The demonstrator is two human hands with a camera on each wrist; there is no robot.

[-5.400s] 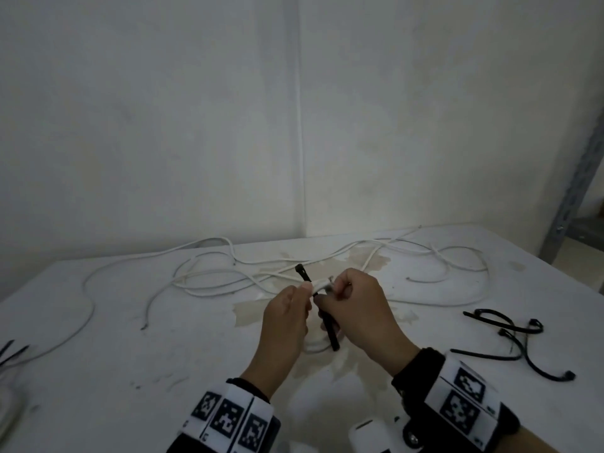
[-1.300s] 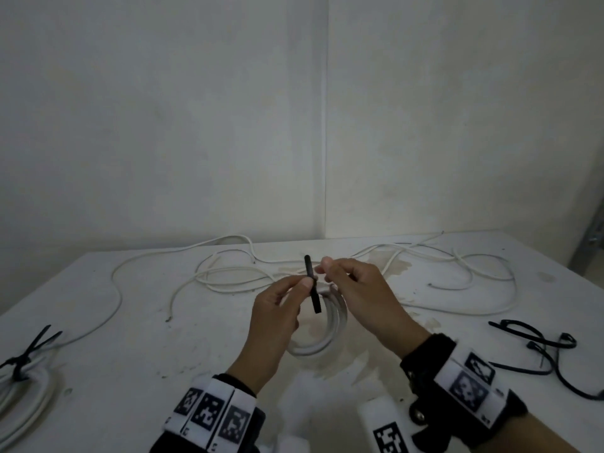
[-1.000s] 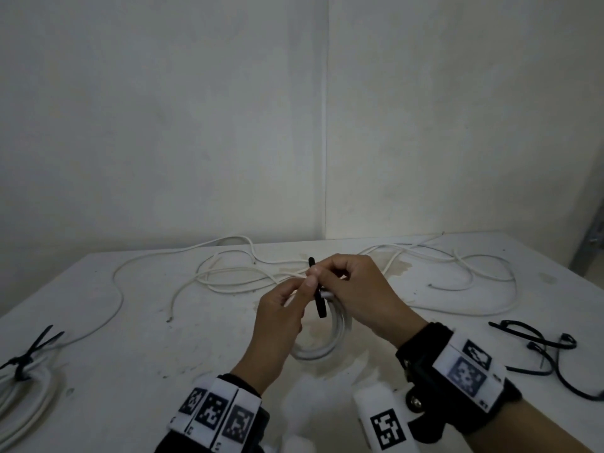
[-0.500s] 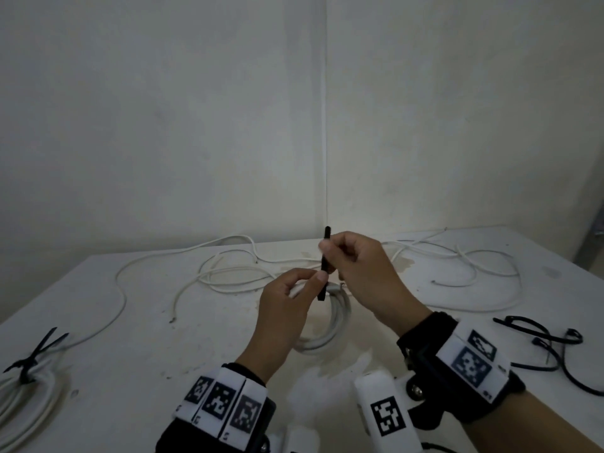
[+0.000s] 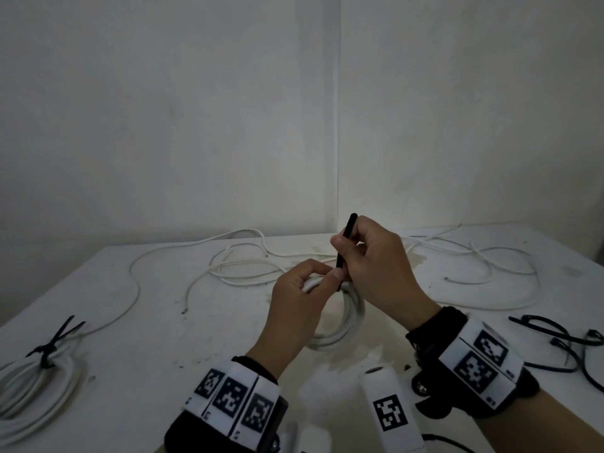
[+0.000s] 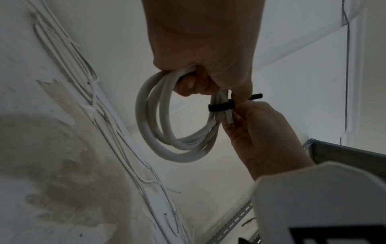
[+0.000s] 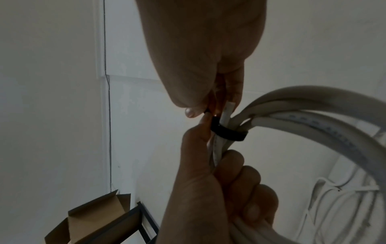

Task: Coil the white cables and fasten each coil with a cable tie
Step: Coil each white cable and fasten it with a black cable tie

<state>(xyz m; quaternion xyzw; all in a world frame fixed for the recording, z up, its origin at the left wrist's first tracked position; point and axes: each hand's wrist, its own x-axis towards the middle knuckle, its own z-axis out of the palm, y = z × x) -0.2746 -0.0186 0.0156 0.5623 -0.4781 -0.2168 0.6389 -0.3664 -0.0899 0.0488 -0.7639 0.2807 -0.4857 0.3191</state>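
From the head camera I can't see where the cable tie (image 5: 345,243) closes round the coil (image 5: 347,317); my left hand (image 5: 299,308) and right hand (image 5: 376,269) cover that spot and the coil's upper half. The tied coil (image 5: 31,385) at the bench's (image 5: 163,338) left edge is cut off by the frame. The spare ties (image 5: 562,341) on the right run out of the frame too.
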